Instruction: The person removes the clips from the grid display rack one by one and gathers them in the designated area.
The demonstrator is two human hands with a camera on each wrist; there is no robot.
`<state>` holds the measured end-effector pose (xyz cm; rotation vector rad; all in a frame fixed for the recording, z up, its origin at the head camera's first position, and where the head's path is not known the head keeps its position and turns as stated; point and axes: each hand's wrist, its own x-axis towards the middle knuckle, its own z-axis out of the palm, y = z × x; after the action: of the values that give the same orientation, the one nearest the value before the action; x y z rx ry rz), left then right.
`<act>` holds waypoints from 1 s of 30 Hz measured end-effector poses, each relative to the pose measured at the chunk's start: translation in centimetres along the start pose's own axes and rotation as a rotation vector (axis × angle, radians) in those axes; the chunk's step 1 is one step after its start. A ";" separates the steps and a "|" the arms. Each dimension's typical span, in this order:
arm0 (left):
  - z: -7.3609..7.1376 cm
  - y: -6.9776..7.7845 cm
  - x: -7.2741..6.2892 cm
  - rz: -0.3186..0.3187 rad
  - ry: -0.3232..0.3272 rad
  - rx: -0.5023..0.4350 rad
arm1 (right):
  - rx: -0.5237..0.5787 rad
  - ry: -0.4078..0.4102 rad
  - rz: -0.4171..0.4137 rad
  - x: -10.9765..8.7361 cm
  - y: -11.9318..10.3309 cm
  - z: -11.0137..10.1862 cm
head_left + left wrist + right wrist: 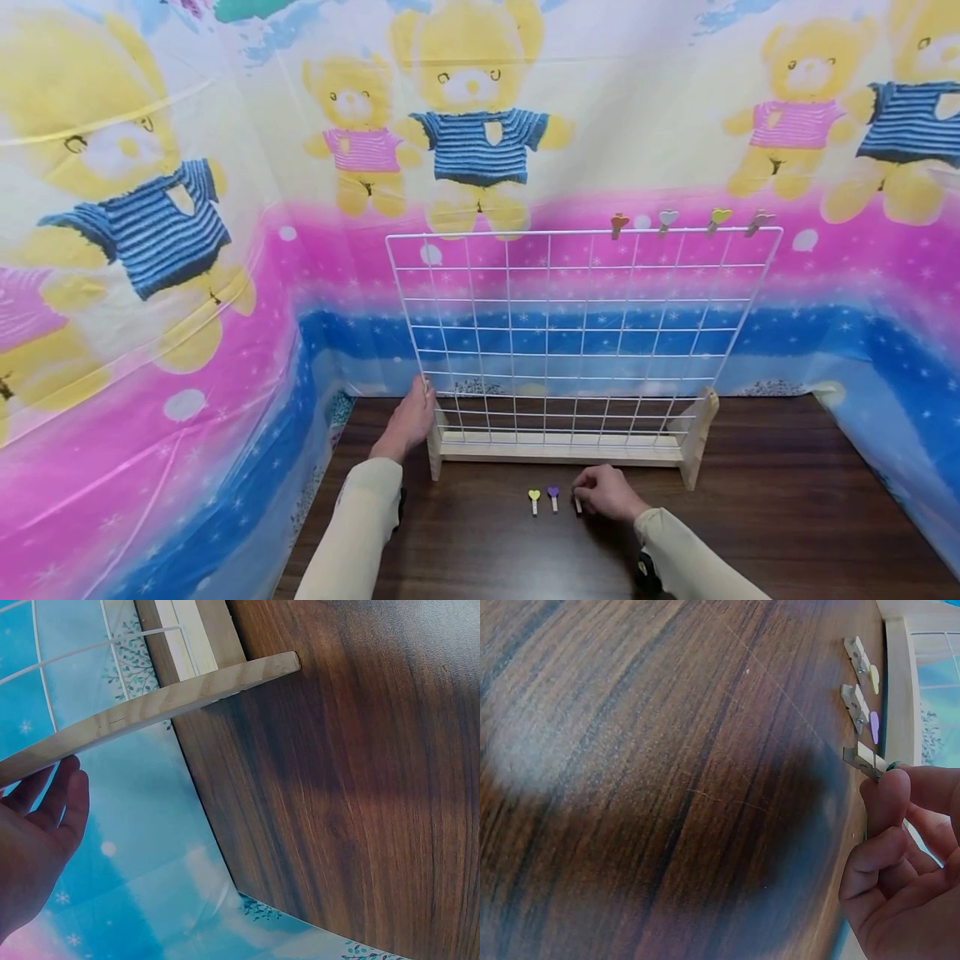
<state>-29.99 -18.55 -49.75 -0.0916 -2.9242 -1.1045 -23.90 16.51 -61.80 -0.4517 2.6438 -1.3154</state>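
A white wire grid rack [546, 356] stands upright in a pale wooden base [558, 452] on the table. The left hand [411, 418] holds the rack by its left wooden side piece [142, 709], fingertips against the wood in the left wrist view. In front of the base, the right hand [606, 492] pinches a small wooden clothespin [865, 760] between thumb and index finger. Its top is mostly covered by the fingers, with a bit of dark green showing. Beside it on the table lie a purple heart clothespin [553, 497] and a yellow heart clothespin [534, 500].
Along the top wire, toward the right, sit an orange heart clothespin [618, 225], a white one [667, 221], a yellow one [718, 219] and a pinkish-brown one [759, 222]. A bear-print cloth [637, 125] hangs behind and beside the dark wooden table [780, 492].
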 end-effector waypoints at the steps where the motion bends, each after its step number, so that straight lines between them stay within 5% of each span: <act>1: 0.0 0.0 0.0 0.001 0.002 0.001 | -0.001 0.002 -0.001 0.0 0.0 0.1; 30: 0.0 0.0 0.1 -0.001 0.007 0.004 | -0.021 0.041 0.042 0.5 0.5 0.6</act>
<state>-30.06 -18.56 -49.80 -0.0856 -2.9212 -1.0964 -24.35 16.22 -62.56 -0.3729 2.6873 -1.2997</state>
